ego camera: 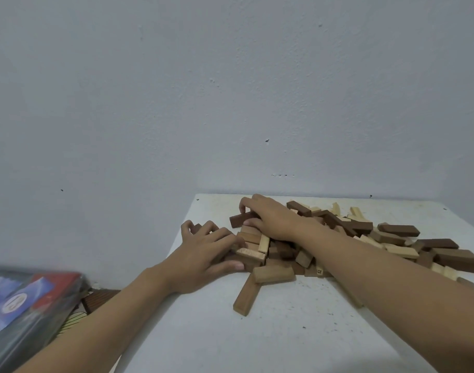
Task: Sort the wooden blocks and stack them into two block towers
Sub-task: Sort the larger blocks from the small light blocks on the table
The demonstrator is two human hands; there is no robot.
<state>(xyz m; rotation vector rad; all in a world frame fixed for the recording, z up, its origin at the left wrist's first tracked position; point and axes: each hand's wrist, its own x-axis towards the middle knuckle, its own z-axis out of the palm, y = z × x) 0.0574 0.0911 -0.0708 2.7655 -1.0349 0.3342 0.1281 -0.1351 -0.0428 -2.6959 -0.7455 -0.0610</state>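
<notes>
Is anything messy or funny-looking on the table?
Yes. No towers yet: the wooden blocks lie in a jumbled heap on the white table, dark and light mixed, many tilted. One brown block sticks out toward the front. The right hand grips a dark block; the left hand grips light blocks.

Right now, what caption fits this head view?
Right hand grips a dark block, left hand grips the mixed block pile on a white table.

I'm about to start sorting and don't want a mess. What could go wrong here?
The left hand rests on the pile near the left edge of the table; blocks could get pushed off. The right hand grips a dark block with its forearm across the pile, so lifting may scatter others.
</notes>
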